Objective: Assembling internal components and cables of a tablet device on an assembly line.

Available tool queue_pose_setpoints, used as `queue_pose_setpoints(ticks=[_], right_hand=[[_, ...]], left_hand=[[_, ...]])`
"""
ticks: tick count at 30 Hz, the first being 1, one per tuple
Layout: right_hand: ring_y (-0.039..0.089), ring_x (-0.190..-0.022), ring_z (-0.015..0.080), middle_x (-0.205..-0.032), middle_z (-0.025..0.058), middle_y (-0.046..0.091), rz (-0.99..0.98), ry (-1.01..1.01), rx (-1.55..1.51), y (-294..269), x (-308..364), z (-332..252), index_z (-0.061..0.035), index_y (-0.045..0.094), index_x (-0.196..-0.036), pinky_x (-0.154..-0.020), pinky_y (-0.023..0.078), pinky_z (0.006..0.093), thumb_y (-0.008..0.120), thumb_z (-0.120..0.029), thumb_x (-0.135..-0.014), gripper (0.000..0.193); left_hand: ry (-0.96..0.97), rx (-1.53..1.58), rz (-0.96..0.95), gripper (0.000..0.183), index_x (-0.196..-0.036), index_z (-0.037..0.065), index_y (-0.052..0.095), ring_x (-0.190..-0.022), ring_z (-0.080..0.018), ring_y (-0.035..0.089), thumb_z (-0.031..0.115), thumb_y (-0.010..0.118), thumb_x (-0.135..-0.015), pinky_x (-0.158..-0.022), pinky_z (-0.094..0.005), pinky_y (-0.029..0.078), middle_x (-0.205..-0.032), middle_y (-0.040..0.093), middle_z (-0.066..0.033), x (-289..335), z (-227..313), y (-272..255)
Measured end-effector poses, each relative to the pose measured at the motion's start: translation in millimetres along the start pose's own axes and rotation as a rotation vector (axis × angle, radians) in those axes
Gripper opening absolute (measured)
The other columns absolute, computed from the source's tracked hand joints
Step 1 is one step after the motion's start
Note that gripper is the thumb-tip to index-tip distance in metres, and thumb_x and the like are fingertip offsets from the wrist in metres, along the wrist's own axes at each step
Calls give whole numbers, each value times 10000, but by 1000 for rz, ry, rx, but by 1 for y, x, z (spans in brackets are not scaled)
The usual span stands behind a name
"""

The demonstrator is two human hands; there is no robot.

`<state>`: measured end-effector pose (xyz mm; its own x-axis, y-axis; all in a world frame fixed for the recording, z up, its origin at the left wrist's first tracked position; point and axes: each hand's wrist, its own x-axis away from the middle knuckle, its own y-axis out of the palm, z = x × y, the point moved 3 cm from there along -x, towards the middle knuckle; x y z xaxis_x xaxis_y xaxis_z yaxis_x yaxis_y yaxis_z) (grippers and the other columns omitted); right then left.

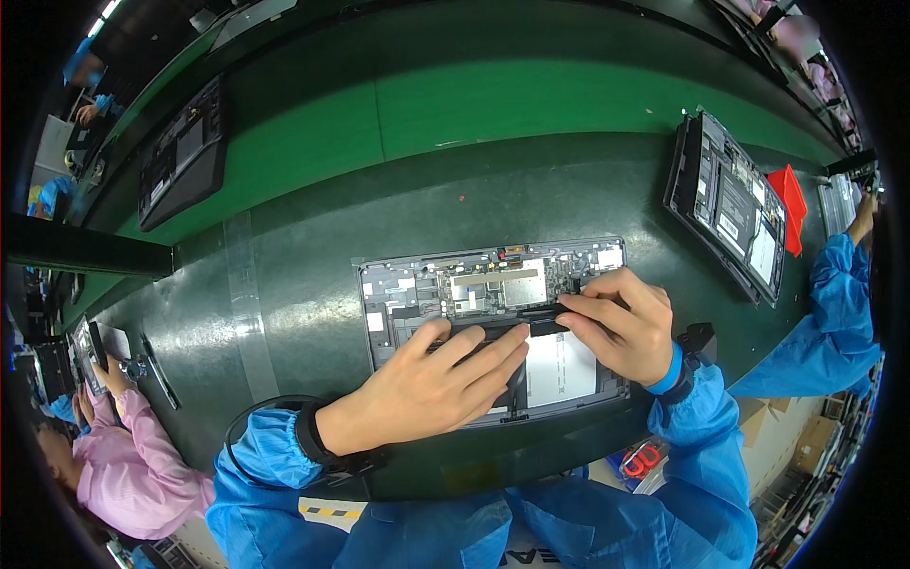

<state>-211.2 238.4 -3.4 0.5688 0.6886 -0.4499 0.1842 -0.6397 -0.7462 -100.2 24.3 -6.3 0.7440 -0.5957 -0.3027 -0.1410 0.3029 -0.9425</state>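
Note:
An opened laptop base (387, 277), its inside facing up, lies in front of me on the dark green bench. Its circuit board runs along the far side, and a pale rectangular plate (561, 368) shows near the front. My left hand (441, 384) lies across the middle of the base, fingers stretched and spread. Its index fingertip touches a thin black strip (547, 328). At the strip's right end, my right hand (626, 327) pinches with thumb and index finger over the board's edge. What exactly lies between those fingertips is too small to tell.
Another opened laptop base (725, 213) sits at the right, beside a red piece (789, 209). A further one (185, 152) rests on the far left shelf. A black pen-like tool (161, 372) lies left. Co-workers in pink (142, 465) and blue (825, 332) sit on either side.

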Motion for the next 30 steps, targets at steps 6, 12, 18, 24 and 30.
queue_pose_setpoints(ticks=[6, 12, 18, 24, 30], right_hand=[[638, -623, 180, -877, 45, 639, 7, -12, 0, 0, 0, 0, -52, 792, -967, -544, 506, 316, 880, -95, -750, 238], [635, -615, 190, -877, 48, 639, -36, 64, -23, -2, -3, -2, -47, 786, -956, -545, 508, 320, 878, -107, -768, 218], [657, -655, 212, -882, 65, 641, -53, 150, -68, 0, -4, -3, -37, 783, -957, -579, 527, 328, 869, -108, -795, 196], [670, -703, 203, -905, 78, 657, -72, 242, -113, -5, -6, -4, -26, 793, -962, -602, 530, 327, 861, -102, -813, 180], [663, -668, 219, -891, 92, 665, -136, 289, -57, -11, -17, -14, -15, 769, -940, -588, 532, 334, 838, -138, -847, 168]], left_hand=[[-35, 24, -34, 490, -1325, 86, 681, -1015, -191, 532, 291, 730, -883, -874, -345, 441, -1459, 605, 2, 0, 1, 1], [-36, 13, -16, 490, -1324, 88, 679, -1014, -191, 531, 296, 730, -883, -862, -349, 439, -1455, 603, 2, -1, 1, -2], [-24, 2, -4, 461, -1265, 65, 679, -1045, -182, 560, 297, 721, -869, -873, -354, 456, -1406, 612, -45, 1, 2, -3], [-41, -38, 15, 486, -1315, 95, 667, -1006, -177, 551, 309, 719, -881, -842, -356, 446, -1401, 613, -18, 0, 3, 0], [-3, -84, 14, 519, -1284, 51, 669, -1058, -185, 563, 365, 692, -871, -871, -369, 446, -1382, 619, -48, 0, -1, 1]])
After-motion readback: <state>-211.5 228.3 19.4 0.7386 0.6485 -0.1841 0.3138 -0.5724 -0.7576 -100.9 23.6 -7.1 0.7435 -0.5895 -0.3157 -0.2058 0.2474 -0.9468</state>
